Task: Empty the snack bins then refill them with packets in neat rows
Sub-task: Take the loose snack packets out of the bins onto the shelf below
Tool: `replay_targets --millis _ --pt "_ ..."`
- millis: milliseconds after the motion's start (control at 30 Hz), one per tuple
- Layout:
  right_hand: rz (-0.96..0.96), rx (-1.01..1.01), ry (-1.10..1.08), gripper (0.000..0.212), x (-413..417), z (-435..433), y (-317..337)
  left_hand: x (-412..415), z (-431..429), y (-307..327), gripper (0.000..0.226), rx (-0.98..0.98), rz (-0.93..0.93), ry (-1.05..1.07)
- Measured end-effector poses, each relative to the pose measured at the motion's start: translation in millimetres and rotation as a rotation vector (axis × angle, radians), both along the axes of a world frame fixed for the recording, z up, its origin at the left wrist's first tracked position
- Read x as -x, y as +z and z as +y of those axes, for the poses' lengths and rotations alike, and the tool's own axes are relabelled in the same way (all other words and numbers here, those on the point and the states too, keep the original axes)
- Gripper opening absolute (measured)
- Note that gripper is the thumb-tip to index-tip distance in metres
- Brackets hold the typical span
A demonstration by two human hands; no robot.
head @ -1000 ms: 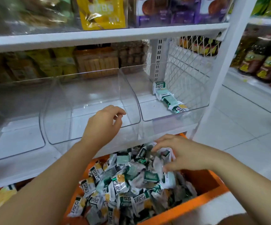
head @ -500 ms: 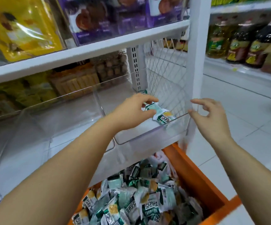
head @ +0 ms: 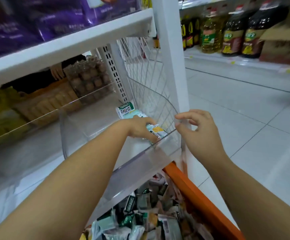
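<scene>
A clear plastic snack bin (head: 158,149) sits at the right end of the white shelf. Along its right wall lies a short row of green-and-white snack packets (head: 126,110). My left hand (head: 139,129) reaches inside the bin, fingers curled over the nearest packet (head: 157,130), which has a yellow patch. My right hand (head: 198,129) is at the bin's front right corner, thumb and fingers pinching its clear rim. Below the shelf an orange crate (head: 192,191) holds a loose heap of the same packets (head: 140,217).
A white shelf post (head: 172,54) and wire mesh side (head: 144,80) stand just right of the bin. More clear bins (head: 36,135) extend left. Purple bags (head: 36,19) fill the shelf above. Oil bottles (head: 232,33) line a far shelf across the tiled aisle floor (head: 244,110).
My view swung right and closer. My left hand moved from the middle bin's rim into the right bin onto the packets. My right hand left the crate and rose to the bin's right corner.
</scene>
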State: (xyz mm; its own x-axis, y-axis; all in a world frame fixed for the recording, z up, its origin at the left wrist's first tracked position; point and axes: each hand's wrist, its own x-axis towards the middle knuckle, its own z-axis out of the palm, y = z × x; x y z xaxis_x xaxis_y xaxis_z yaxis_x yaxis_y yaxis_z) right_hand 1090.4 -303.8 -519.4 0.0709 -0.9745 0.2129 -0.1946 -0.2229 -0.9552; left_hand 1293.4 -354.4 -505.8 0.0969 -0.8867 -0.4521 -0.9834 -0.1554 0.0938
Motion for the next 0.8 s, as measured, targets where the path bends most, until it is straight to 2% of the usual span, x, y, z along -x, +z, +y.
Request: replay_targets --millis 200,467,600,700,800 --pt "0.016 -0.033 0.034 0.019 -1 3 1 3 9 -6 0.067 0.073 0.005 -0.050" --pt "0.047 -0.044 0.031 0.021 -6 8 5 6 20 -6 0.067 0.037 0.034 -0.090" --pt "0.052 -0.049 0.016 0.021 -8 7 5 11 25 3 0.071 -0.032 0.117 -0.064" --pt "0.056 -0.047 0.006 0.021 -9 7 4 14 25 0 0.056 -0.057 0.157 -0.030" --pt "0.047 -0.055 0.006 0.021 -8 7 4 18 23 -4 0.045 0.004 0.197 -0.006"
